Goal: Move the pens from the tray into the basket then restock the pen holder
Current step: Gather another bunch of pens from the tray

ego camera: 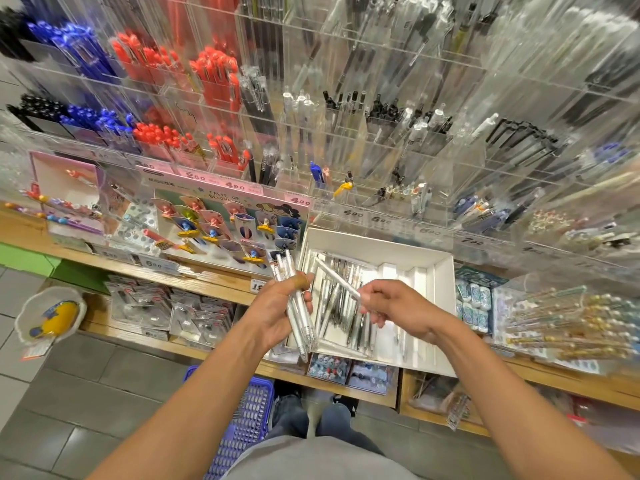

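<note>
Stationery shop shelf, clear pen holder [346, 133] racks upper frame. Left hand [277, 308] grips a bundle of pens [298, 306]; right hand [388, 306] pinches one pen [337, 277] over the tray [440, 306] at centre. Best add it to the bundle, then lower all into the basket [242, 420], partly hidden by the arm, bottom centre. Tray pens blurred.

pens [341, 303]: clear-white, loose in white tray [445, 306] | basket [242, 420]: blue, on floor below shelf
</note>
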Available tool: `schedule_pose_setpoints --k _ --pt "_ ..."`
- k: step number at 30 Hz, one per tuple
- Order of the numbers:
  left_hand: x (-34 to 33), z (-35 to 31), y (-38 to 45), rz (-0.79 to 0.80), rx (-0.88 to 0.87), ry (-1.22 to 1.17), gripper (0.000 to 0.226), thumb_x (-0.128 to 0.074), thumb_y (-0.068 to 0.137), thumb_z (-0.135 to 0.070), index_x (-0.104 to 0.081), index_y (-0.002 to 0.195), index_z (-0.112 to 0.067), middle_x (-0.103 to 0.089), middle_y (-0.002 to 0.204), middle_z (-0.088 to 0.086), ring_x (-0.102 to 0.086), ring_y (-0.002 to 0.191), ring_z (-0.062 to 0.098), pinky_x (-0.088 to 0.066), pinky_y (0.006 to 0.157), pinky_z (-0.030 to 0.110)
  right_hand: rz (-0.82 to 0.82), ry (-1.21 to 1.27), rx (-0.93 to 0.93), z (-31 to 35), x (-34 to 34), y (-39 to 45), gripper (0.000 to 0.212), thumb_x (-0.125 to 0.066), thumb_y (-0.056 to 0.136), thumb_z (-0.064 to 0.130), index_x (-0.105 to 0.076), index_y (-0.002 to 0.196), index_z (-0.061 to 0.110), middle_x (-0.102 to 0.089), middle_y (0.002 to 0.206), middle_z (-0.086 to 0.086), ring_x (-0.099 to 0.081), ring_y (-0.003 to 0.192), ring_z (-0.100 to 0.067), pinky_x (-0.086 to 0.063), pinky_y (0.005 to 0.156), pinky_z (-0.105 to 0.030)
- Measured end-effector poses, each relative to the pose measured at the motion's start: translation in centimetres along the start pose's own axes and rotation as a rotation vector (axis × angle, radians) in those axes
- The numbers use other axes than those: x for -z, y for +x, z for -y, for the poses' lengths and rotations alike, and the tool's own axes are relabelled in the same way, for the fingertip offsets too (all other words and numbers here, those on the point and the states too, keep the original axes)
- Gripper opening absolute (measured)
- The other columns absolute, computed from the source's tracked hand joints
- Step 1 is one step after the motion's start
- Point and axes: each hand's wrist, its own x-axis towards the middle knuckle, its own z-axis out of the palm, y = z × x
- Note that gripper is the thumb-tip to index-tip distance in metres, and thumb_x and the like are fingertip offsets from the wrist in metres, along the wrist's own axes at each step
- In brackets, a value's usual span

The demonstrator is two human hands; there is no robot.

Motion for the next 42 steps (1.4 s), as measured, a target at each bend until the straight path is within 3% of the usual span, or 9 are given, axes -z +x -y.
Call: schedule_pose_setpoints --k 5,10,17,22,26,31,36,40,42 --pt "-1.3 0.7 0.0 0.035 0.017 -0.036 0.028 -0.08 0.075 -0.018 -0.062 0.091 -0.004 -0.056 0.076 0.01 -0.062 0.077 0.032 -0.054 0.087 0.055 0.085 0.129 0.032 1.7 -4.6 -0.5 0.011 -0.064 0.091 0.013 -0.059 0.1 0.009 -0.07 0.078 -0.001 -0.065 0.067 -0.016 -0.053 0.061 -0.025" --pt "-2.1 1.1 -0.9 -0.005 -0.03 0.026 0.024 -0.075 0.075 -0.009 -0.059 0.092 -0.003 -0.054 0.07 0.012 -0.057 0.065 0.026 -0.057 0.057 0.036 -0.028 0.022 0.127 1.9 -7.0 -0.1 0.02 -0.077 0.081 0.026 -0.059 0.085 0.017 -0.073 0.078 -0.005 -0.067 0.063 -0.025 -0.052 0.054 -0.025" --pt "0.0 0.7 -1.3 -0.087 -0.097 0.005 0.025 -0.067 0.077 0.001 -0.057 0.099 -0.004 -0.058 0.076 0.008 -0.059 0.063 0.016 -0.051 0.068 0.031 -0.115 -0.193 -0.031 -2.2 -3.8 3.3 0.014 -0.058 0.095 0.033 -0.064 0.092 0.02 -0.072 0.089 -0.001 -0.065 0.062 -0.007 -0.053 0.062 -0.026" --pt "1.7 0.3 -2.0 -0.027 -0.086 -0.017 0.029 -0.07 0.07 -0.006 -0.058 0.096 -0.005 -0.061 0.071 0.006 -0.062 0.06 0.014 -0.056 0.056 0.027 0.223 -0.772 -0.133 -7.9 -4.6 6.1 0.025 -0.053 0.097 0.018 -0.061 0.12 0.013 -0.062 0.124 -0.003 -0.058 0.1 -0.014 -0.045 0.085 -0.024" --pt "2.2 0.3 -2.1 -0.03 -0.083 -0.025 0.025 -0.069 0.073 -0.007 -0.058 0.095 -0.003 -0.062 0.072 0.008 -0.062 0.062 0.016 -0.056 0.056 0.029 0.283 -0.861 -0.07 -7.8 -5.5 6.7 0.025 -0.052 0.098 0.022 -0.062 0.118 0.011 -0.063 0.116 -0.005 -0.052 0.091 -0.013 -0.038 0.078 -0.024" --pt "2.2 0.3 -2.1 -0.031 -0.082 -0.022 0.022 -0.072 0.072 -0.007 -0.063 0.092 -0.003 -0.065 0.074 0.007 -0.064 0.063 0.015 -0.057 0.058 0.029 0.094 -0.538 -0.013 -5.0 -4.5 5.2 0.005 -0.06 0.094 0.025 -0.064 0.096 0.024 -0.065 0.092 0.005 -0.06 0.076 -0.015 -0.046 0.066 -0.024" --pt "1.1 0.8 -1.6 -0.049 -0.097 -0.014 0.026 -0.079 0.068 -0.011 -0.069 0.092 -0.005 -0.07 0.078 0.008 -0.068 0.064 0.017 -0.059 0.059 0.031 -0.132 0.005 0.088 -0.4 -4.6 2.0 0.017 -0.07 0.088 0.029 -0.059 0.1 0.023 -0.067 0.066 0.009 -0.056 0.053 -0.001 -0.046 0.054 -0.019" --pt "-0.4 1.6 -1.2 0.052 -0.017 -0.069 0.031 -0.08 0.076 -0.014 -0.064 0.096 0.003 -0.067 0.11 0.034 -0.07 0.102 0.041 -0.06 0.078 0.049 -0.211 0.085 0.142 2.0 -7.5 1.4 0.022 -0.076 0.082 0.028 -0.061 0.09 0.016 -0.067 0.069 0.005 -0.057 0.052 0.0 -0.046 0.051 -0.018" --pt "-1.1 1.6 -1.2 0.02 -0.009 -0.084 0.048 -0.082 0.072 -0.014 -0.058 0.107 0.008 -0.067 0.111 0.035 -0.07 0.103 0.041 -0.061 0.071 0.044 -0.284 0.061 0.161 2.3 -8.8 1.5 0.02 -0.078 0.079 0.029 -0.061 0.083 0.019 -0.064 0.067 0.006 -0.056 0.052 -0.001 -0.046 0.051 -0.018"
